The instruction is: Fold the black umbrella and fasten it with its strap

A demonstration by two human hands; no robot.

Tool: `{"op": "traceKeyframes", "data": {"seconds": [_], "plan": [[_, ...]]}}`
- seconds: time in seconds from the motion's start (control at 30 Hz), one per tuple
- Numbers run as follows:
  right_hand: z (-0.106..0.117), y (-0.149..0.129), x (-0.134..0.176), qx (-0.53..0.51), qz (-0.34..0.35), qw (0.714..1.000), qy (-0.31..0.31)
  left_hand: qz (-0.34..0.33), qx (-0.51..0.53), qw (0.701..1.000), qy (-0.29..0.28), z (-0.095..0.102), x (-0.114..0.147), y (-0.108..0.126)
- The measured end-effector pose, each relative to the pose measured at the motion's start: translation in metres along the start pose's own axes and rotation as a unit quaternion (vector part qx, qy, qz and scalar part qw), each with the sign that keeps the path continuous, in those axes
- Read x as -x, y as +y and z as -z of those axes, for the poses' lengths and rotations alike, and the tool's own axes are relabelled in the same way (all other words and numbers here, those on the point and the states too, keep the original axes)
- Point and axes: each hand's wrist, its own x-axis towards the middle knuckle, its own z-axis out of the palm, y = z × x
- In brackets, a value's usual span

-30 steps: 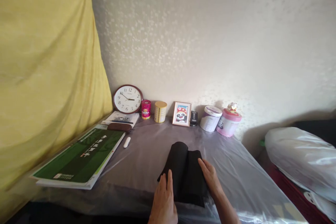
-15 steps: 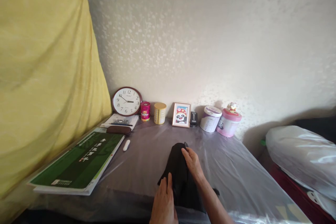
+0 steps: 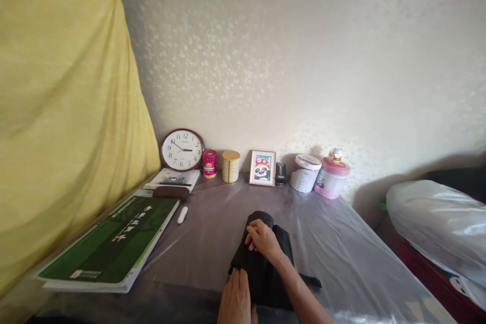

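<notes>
A black folded cloth item [image 3: 266, 283] lies on the table in front of me, its far end rounded and a narrow strap-like piece sticking out at its right. Its exact kind does not show. My left hand [image 3: 236, 297] holds the near left edge, fingers together on top and thumb mostly hidden. Across the upper part lies my right hand [image 3: 262, 239], its fingers curled and closed against the black cloth.
Left of the cloth are a green-covered book [image 3: 114, 243], a brown case [image 3: 170, 192] and a small white object [image 3: 183, 215]. Along the wall stand a clock [image 3: 182, 149], a pink tin [image 3: 209, 164], a yellow-lidded can [image 3: 231, 167], a panda picture [image 3: 262, 168] and two tubs [image 3: 305, 174].
My right hand has shifted left from the right edge onto the top of the cloth, fingers now curled. The cloth's right side and strap show more. My left hand stays at the near edge.
</notes>
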Motion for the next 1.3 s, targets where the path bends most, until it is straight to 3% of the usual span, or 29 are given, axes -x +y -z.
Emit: {"op": "traceKeyframes", "data": {"seconds": [0.17, 0.3, 0.4, 0.6, 0.73, 0.8, 0.87, 1.03, 1.17, 1.3], "plan": [[0.004, -0.002, 0.005, 0.037, 0.038, 0.998, -0.017, 0.004, -0.013, 1.000, 0.020, 0.003, 0.009, -0.013], [0.007, -0.006, 0.009, 0.046, 0.057, 0.997, -0.038, -0.005, -0.012, 0.996, 0.090, 0.016, 0.012, -0.003], [0.008, -0.008, 0.011, 0.038, 0.071, 0.994, -0.072, -0.059, -0.001, 0.993, 0.099, 0.020, 0.005, 0.008], [0.011, -0.007, 0.026, -0.023, 0.100, 0.986, -0.131, -0.025, 0.012, 0.988, 0.154, 0.007, -0.007, 0.015], [0.017, -0.003, 0.039, 0.031, 0.190, 0.980, -0.040, -0.018, 0.010, 0.987, 0.159, -0.001, -0.008, 0.013], [0.020, 0.003, 0.042, 0.089, 0.262, 0.961, 0.007, -0.018, 0.020, 0.987, 0.161, -0.005, -0.009, 0.011], [0.021, 0.010, 0.040, 0.134, 0.308, 0.942, 0.014, -0.029, 0.027, 0.985, 0.169, -0.008, -0.010, 0.009], [0.020, 0.025, 0.019, 0.194, 0.309, 0.931, 0.013, -0.030, 0.010, 0.993, 0.117, -0.010, -0.011, 0.006], [0.022, 0.030, -0.005, 0.205, 0.295, 0.933, 0.014, -0.014, 0.010, 1.000, 0.024, 0.002, -0.010, 0.007], [0.027, 0.036, -0.029, 0.221, 0.279, 0.934, 0.031, -0.003, -0.003, 1.000, -0.010, 0.014, -0.008, 0.011]]}}
